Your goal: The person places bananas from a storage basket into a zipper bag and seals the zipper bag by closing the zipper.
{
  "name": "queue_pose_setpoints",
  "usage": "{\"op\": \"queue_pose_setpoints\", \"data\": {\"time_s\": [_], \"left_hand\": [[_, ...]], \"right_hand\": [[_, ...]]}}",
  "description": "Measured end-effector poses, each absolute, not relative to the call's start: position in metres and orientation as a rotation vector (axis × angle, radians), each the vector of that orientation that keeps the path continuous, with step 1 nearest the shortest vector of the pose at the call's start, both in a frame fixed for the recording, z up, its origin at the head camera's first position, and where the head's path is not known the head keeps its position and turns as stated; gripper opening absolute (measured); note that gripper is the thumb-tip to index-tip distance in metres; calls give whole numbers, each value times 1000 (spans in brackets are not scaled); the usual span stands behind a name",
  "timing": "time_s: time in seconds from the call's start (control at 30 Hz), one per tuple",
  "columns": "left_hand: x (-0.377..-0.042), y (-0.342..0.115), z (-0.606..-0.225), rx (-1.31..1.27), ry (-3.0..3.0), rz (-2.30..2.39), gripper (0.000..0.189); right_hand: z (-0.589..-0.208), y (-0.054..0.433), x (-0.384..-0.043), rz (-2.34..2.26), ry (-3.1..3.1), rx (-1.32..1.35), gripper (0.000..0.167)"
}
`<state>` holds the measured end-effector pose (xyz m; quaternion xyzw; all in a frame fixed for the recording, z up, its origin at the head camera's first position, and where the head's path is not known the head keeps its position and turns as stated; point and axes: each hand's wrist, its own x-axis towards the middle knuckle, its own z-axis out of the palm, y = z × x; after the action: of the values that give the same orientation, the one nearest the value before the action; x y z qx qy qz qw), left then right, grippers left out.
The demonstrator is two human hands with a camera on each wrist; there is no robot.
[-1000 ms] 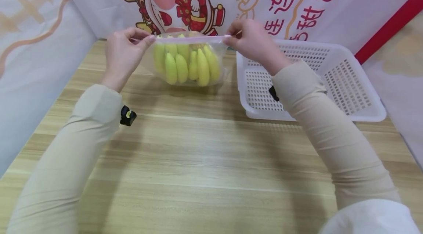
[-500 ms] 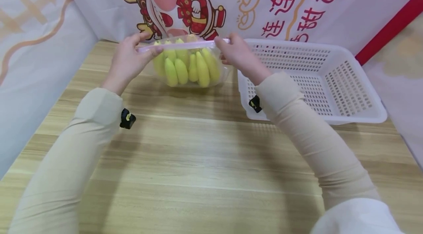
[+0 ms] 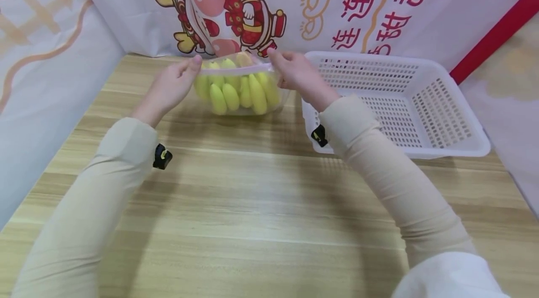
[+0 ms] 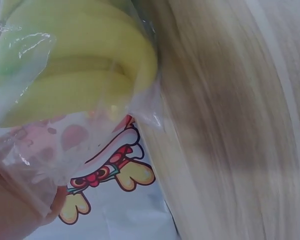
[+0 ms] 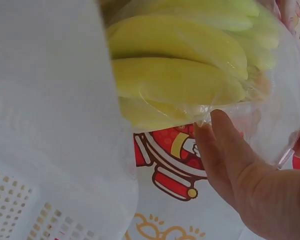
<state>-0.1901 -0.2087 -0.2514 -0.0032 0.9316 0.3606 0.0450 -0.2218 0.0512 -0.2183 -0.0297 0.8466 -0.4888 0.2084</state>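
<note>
A clear zip bag (image 3: pixel 283 97) of yellow-green bananas (image 3: pixel 229 97) stands on the table near the back, its pink zip strip (image 3: pixel 237 71) facing up. With thumb and fingertips my left hand (image 3: pixel 172 85) pinches the strip's left end. At the right end, my right hand (image 3: pixel 299 76) grips the strip between thumb and finger. In the right wrist view, other fingers of the right hand (image 5: pixel 260 190) touch the bag's side beside the bananas (image 5: pixel 180 75). Only part of the left hand (image 4: pixel 15 210) shows in the left wrist view, at the bag's plastic.
A white perforated basket (image 3: pixel 471 115) stands just right of the bag, beneath the right forearm. Behind them hangs a white printed cloth (image 3: pixel 320 8) with a red cartoon figure. The wooden table (image 3: pixel 252 204) extends toward the person.
The right hand has moved left and slightly down along the zip strip. Both hands and the strip now sit lower in the head view, and the strip hangs less taut. The basket stays put.
</note>
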Motion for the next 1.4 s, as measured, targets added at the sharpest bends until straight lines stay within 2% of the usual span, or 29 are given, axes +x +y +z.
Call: {"op": "queue_pose_setpoints", "data": {"time_s": [0.43, 0.8, 1.07, 1.4], "left_hand": [[-189, -212, -257, 5, 2780, 1076, 81], [-186, -221, -265, -38, 2830, 1168, 76], [-184, -222, -271, 22, 2772, 1146, 72], [-182, -219, -276, 42, 2677, 1055, 71]], "right_hand": [[-220, 37, -217, -1141, 2467, -27, 52], [-232, 18, -212, -1244, 2435, -36, 46], [-249, 11, -208, -1233, 2506, -53, 42], [-257, 9, -203, -1202, 2530, -14, 62]]}}
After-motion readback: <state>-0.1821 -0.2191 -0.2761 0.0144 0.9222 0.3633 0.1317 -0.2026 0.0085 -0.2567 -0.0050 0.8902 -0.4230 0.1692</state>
